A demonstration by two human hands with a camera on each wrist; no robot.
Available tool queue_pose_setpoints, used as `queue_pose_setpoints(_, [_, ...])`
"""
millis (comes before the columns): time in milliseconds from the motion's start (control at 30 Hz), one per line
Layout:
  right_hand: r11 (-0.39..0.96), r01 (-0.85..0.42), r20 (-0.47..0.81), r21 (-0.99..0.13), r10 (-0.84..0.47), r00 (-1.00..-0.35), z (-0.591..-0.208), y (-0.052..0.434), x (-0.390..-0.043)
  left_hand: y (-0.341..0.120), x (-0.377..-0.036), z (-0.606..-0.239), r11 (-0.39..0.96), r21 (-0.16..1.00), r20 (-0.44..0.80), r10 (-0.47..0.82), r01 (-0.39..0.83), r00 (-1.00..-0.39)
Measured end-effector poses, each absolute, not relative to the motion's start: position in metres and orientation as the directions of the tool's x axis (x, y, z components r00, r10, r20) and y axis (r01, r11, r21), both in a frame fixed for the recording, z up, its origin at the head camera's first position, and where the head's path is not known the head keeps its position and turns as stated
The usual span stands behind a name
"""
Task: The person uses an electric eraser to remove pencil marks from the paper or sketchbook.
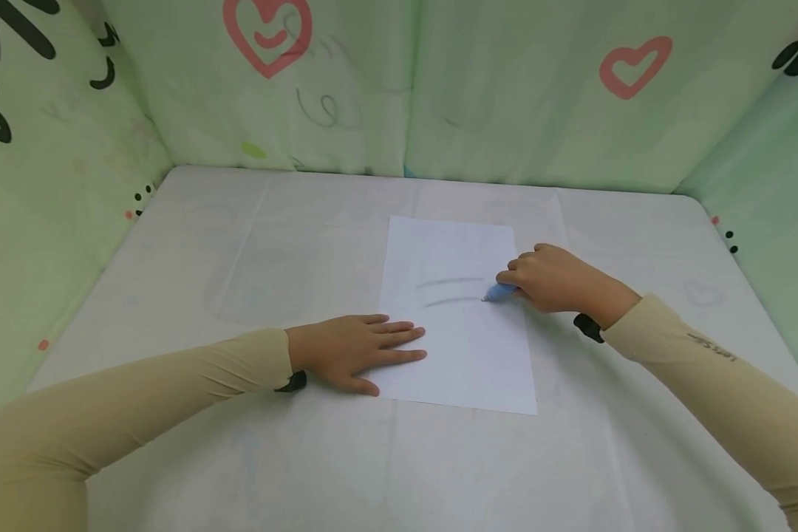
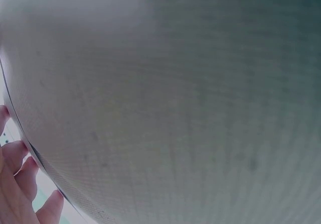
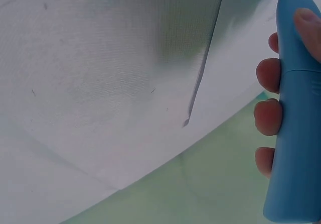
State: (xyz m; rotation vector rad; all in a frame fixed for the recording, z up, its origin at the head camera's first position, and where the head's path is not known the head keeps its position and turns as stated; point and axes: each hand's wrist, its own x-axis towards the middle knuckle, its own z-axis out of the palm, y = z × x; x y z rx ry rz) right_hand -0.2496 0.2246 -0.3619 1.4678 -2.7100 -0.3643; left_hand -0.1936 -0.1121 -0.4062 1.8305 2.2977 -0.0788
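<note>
Treat the blue pen, gripped in the right hand over paper touched by the spread left hand, as likely light and stiff, best held round its barrel.

Beige sleeves, black wrist pieces; dark lettering, right forearm

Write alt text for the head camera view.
A right hand grips a blue pen-like tool beside two faint grey lines on white paper. The left hand, fingers spread, lies across the paper's left edge on a white table.
</note>
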Motion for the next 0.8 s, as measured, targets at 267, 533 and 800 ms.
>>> queue_pose_setpoints(267, [0.51, -0.834, -0.027, 0.209, -0.85, -0.526, -0.3648, 0.2197, -0.2552, -0.1122, -0.1931, -0.4051, 0.233, 0.098, -0.192, 0.958, 0.967, -0.212])
queue_pose_setpoints(533, [0.524, -0.826, -0.067, 0.209, -0.835, -0.546, -0.3619, 0.2192, -0.2519, -0.112, -0.1938, -0.4054, 0.236, 0.093, -0.196, 0.957, 0.967, -0.214])
queue_pose_setpoints(800, [0.516, -0.831, -0.061, 0.206, -0.841, -0.537, -0.3614, 0.2185, -0.251, -0.1121, -0.1939, -0.4052, 0.238, 0.1, -0.195, 0.957, 0.966, -0.215])
